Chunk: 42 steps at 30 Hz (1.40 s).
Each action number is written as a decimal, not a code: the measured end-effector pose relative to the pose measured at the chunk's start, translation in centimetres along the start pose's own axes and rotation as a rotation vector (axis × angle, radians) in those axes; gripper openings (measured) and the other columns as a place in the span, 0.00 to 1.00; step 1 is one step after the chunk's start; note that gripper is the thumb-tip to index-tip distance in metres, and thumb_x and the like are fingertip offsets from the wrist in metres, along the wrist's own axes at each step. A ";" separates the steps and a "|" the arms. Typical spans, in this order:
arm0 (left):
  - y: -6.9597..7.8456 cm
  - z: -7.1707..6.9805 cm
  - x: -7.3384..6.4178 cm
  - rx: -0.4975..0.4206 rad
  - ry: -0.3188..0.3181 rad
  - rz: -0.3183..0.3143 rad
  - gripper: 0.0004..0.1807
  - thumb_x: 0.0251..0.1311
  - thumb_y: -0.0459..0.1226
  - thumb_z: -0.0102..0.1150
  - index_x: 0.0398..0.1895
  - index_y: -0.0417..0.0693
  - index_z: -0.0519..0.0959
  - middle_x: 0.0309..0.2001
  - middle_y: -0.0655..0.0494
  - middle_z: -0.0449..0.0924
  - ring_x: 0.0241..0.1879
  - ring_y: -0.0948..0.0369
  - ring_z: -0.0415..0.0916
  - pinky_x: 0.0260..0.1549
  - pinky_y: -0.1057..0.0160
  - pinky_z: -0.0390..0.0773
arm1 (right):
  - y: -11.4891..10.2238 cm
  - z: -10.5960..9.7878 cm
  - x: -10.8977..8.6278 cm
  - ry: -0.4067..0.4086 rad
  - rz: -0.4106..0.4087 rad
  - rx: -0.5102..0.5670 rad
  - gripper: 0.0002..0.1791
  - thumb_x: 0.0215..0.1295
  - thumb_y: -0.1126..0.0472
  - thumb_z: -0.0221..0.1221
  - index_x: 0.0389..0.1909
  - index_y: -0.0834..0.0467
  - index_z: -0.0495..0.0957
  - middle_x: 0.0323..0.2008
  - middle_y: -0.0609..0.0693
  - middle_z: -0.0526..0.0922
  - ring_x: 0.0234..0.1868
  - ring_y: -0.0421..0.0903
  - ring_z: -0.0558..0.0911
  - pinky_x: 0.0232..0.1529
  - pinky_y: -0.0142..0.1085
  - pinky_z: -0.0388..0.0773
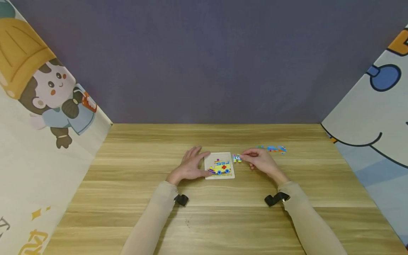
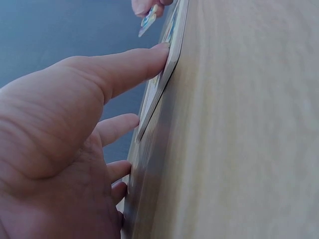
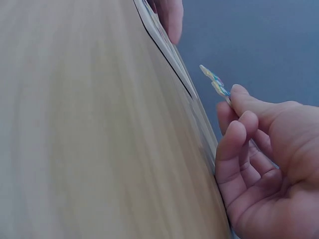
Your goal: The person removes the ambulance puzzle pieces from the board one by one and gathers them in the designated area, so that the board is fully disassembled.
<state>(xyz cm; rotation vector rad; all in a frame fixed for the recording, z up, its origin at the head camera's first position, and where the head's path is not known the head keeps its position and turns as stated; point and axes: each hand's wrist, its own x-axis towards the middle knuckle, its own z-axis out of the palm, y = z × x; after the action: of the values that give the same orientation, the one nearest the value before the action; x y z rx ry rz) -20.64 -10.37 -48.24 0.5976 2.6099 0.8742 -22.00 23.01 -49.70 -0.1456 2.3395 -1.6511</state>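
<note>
A square puzzle board point(image 1: 226, 154) with a pale frame lies on the table, a yellow ambulance picture point(image 1: 222, 166) partly filling it. My left hand point(image 1: 191, 164) rests at its left side, fingers spread and extended; the thumb point(image 2: 134, 69) touches the board's face near the lower edge in the left wrist view. Between thumb and index finger, my right hand point(image 1: 259, 161) pinches a small colourful puzzle piece point(image 1: 237, 158) just right of the board. In the right wrist view this jigsaw piece point(image 3: 215, 81) is tilted and held above the table surface.
Several loose puzzle pieces point(image 1: 276, 148), mostly blue, lie on the wooden table point(image 1: 223, 219) behind the right hand. A dark grey panel point(image 1: 216, 63) rises at the table's back edge. Printed side panels point(image 1: 38, 163) stand to the left and right.
</note>
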 end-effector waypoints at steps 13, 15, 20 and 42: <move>0.3 -0.3 0.0 0.017 0.010 0.010 0.49 0.61 0.54 0.72 0.83 0.53 0.63 0.87 0.40 0.42 0.87 0.41 0.34 0.85 0.39 0.33 | 1.0 -3.8 -1.5 0.021 0.025 -0.069 0.26 0.75 0.50 0.67 0.60 0.68 0.82 0.37 0.45 0.89 0.26 0.37 0.78 0.30 0.32 0.83; 0.3 -0.3 0.0 0.015 0.010 0.011 0.49 0.61 0.54 0.73 0.83 0.53 0.63 0.87 0.40 0.42 0.87 0.41 0.34 0.85 0.38 0.33 | 1.3 -4.5 -1.7 0.037 0.028 -0.076 0.26 0.75 0.50 0.67 0.59 0.68 0.83 0.36 0.43 0.89 0.26 0.37 0.78 0.29 0.32 0.83; 0.5 -0.2 0.1 0.015 0.001 0.007 0.49 0.61 0.55 0.73 0.84 0.54 0.63 0.88 0.41 0.41 0.87 0.42 0.33 0.85 0.39 0.32 | 2.0 -6.1 -2.4 0.077 0.051 -0.090 0.26 0.75 0.50 0.67 0.59 0.69 0.82 0.35 0.39 0.88 0.27 0.37 0.78 0.29 0.31 0.83; 0.1 -0.1 0.0 0.009 0.001 -0.009 0.49 0.62 0.55 0.72 0.84 0.56 0.62 0.88 0.43 0.40 0.88 0.43 0.32 0.85 0.40 0.31 | 2.4 -8.1 -2.9 0.097 0.080 -0.199 0.27 0.76 0.51 0.66 0.61 0.70 0.81 0.34 0.46 0.86 0.25 0.37 0.77 0.26 0.33 0.82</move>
<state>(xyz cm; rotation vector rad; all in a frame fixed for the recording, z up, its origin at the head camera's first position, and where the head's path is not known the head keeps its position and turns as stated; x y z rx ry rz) -20.68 -10.38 -48.10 0.5874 2.6164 0.8606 -21.28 31.92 -48.97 -0.0105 2.5440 -1.4170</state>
